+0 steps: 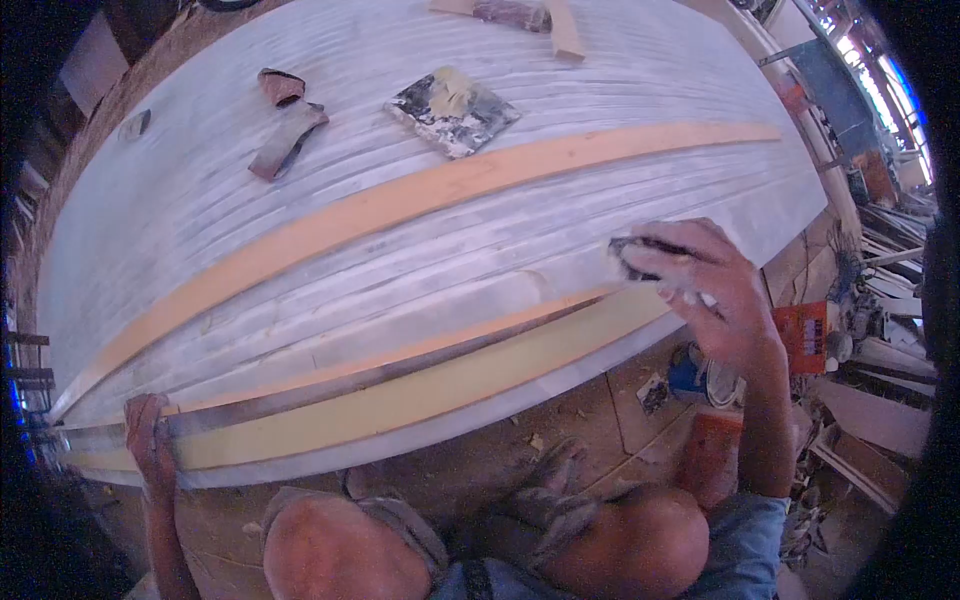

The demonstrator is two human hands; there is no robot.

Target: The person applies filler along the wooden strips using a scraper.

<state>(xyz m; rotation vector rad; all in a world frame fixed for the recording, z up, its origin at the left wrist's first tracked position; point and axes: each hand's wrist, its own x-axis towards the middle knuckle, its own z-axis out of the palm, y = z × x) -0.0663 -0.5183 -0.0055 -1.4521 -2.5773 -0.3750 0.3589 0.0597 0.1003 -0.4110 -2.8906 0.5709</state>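
Note:
My left hand [150,445] is closed round the left end of a long wooden strip with a pale yellow side [360,420], near the front edge of a large pale board [400,275]. My right hand [715,285] is curled over a dark, dusty pad [638,258], above the right part of that strip. Motion blurs the pad, so its exact kind does not show. White dust coats my right fingers. Behind the strip, a longer bare wooden batten [370,210] lies across the grooved, whitish surface.
On the board lie a putty-smeared square plate [452,112], a curled strip of sandpaper [288,138] and wood pieces [567,35]. An orange container [802,338] and a blue can [690,372] stand on the floor at right, beside piled wood scraps [885,400]. My knees are close to the front edge.

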